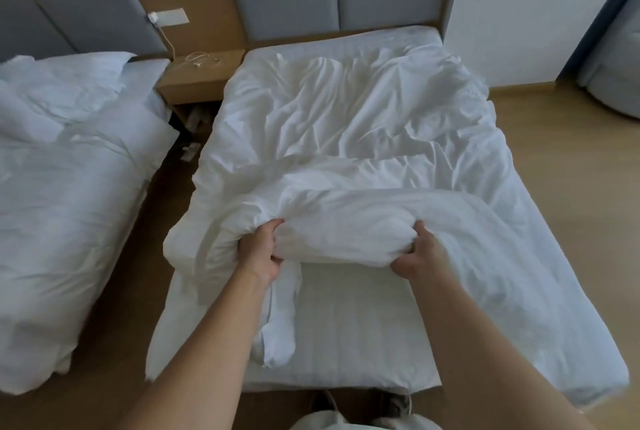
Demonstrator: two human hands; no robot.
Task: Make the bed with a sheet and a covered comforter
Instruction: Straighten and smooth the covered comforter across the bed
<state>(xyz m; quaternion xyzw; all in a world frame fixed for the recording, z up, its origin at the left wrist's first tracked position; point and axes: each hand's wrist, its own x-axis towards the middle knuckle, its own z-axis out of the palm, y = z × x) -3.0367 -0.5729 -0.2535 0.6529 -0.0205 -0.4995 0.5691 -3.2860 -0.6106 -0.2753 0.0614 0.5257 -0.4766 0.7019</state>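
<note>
A white covered comforter (346, 124) lies crumpled over the bed, its near edge folded into a thick roll. My left hand (261, 249) grips the left end of that roll, fingers curled under the fabric. My right hand (417, 251) grips the roll about an arm's width to the right. Below the roll, the white striped sheet (349, 322) lies flat on the mattress at the foot end. A loose flap of the comforter hangs down beside my left wrist.
A second bed (69, 187) with rumpled white bedding stands on the left across a narrow aisle. A wooden nightstand (197, 77) with a cable sits between the headboards. Wooden floor (571, 187) runs along the right side. A grey seat (616, 76) stands at far right.
</note>
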